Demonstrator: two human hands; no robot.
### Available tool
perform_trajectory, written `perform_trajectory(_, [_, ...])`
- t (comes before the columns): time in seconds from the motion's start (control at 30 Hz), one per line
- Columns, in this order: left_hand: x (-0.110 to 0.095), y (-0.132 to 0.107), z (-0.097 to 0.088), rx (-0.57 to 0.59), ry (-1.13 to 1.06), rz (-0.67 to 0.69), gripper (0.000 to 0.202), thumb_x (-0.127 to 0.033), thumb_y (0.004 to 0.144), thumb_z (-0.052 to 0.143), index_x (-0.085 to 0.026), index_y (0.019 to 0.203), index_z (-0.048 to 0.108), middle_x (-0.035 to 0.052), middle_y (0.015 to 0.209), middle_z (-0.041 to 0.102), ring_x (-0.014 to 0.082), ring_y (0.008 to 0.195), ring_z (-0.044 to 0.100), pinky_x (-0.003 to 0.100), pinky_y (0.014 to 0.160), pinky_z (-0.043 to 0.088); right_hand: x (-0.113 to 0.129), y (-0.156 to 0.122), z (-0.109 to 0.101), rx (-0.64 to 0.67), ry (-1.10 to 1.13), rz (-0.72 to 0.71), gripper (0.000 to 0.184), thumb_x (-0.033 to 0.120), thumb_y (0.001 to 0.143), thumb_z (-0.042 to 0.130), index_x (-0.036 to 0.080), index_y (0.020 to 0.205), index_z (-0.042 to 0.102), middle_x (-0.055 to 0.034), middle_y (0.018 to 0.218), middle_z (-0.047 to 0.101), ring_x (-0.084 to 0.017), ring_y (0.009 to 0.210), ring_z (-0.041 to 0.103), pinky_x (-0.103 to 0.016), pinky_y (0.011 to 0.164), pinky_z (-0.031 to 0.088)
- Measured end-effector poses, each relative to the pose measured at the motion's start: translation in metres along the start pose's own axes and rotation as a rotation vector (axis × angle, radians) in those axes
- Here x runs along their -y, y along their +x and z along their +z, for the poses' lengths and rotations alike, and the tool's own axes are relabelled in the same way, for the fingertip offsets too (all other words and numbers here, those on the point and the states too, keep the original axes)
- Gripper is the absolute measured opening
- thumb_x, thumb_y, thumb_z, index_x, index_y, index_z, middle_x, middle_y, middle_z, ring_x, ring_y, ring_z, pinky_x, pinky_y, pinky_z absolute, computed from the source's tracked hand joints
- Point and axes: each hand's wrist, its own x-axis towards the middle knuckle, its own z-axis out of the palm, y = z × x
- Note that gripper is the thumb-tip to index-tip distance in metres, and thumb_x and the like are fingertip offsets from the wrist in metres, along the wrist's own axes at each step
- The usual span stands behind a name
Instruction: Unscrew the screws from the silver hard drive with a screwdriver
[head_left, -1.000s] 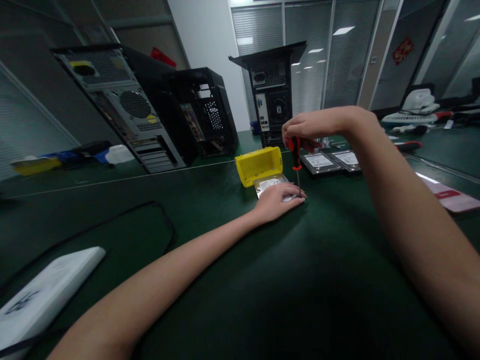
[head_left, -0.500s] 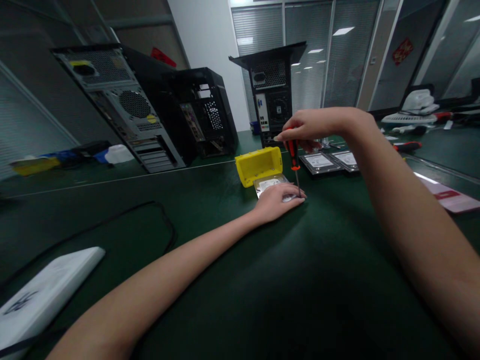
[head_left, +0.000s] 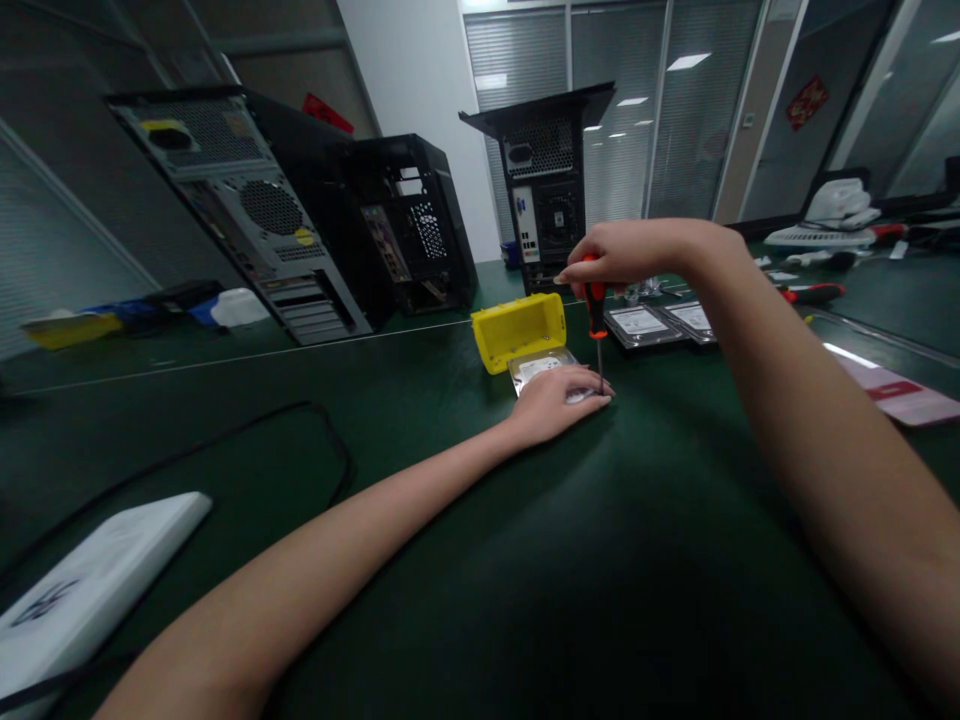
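My right hand [head_left: 616, 258] is closed around the red and black handle of a screwdriver [head_left: 597, 312], whose shaft points down. Its tip meets the right end of a hard drive [head_left: 541, 362], between the fingers of my left hand [head_left: 559, 400]. That hand lies over the drive, thumb and fingers gripping its right end and hiding much of it. Right behind the drive stands a yellow plastic box [head_left: 517, 332], its hollow side facing me.
Two more hard drives [head_left: 643, 328] lie to the right. Computer cases [head_left: 540, 190] stand along the back. A red-handled tool [head_left: 814, 294] and a pink-and-white card [head_left: 900, 388] are at right. A white box [head_left: 105, 570] and a black cable [head_left: 326, 430] occupy the left.
My right hand has shifted slightly right and the screwdriver now stands more upright. My left hand has stayed on the hard drive.
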Motion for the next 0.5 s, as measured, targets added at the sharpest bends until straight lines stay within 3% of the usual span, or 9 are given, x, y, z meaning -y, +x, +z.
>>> perform_trajectory(0.17, [0.000,0.000,0.000,0.005,0.007,-0.015,0.027,-0.038,0.088,0.049,-0.023,0.103,0.066,0.0027,0.112,0.064,0.0185,0.108,0.055,0.036,0.097,0.041,-0.001,-0.002,0.003,-0.003,0.063,0.044,0.068,0.070,0.080,0.027,0.014,0.092,0.064,-0.0081,0.076,0.061,-0.012,0.059,0.052,-0.027,0.055,0.039])
perform_trajectory(0.27, [0.001,0.000,0.000,0.006,0.008,-0.004,0.027,-0.037,0.088,0.049,-0.023,0.102,0.067,0.0030,0.112,0.064,0.0190,0.109,0.055,0.037,0.097,0.040,-0.008,-0.002,0.005,-0.022,0.131,0.040,0.076,0.070,0.082,0.013,0.013,0.090,0.063,-0.0081,0.068,0.058,-0.012,0.054,0.049,-0.028,0.055,0.040])
perform_trajectory(0.5, [0.001,0.001,0.000,0.008,-0.003,-0.009,0.027,-0.037,0.088,0.049,-0.022,0.102,0.067,0.0038,0.112,0.064,0.0196,0.109,0.055,0.038,0.098,0.040,-0.004,-0.002,0.002,0.065,0.109,0.012,0.047,0.042,0.090,0.025,0.013,0.099,0.062,-0.0058,0.068,0.056,-0.011,0.053,0.048,-0.027,0.054,0.037])
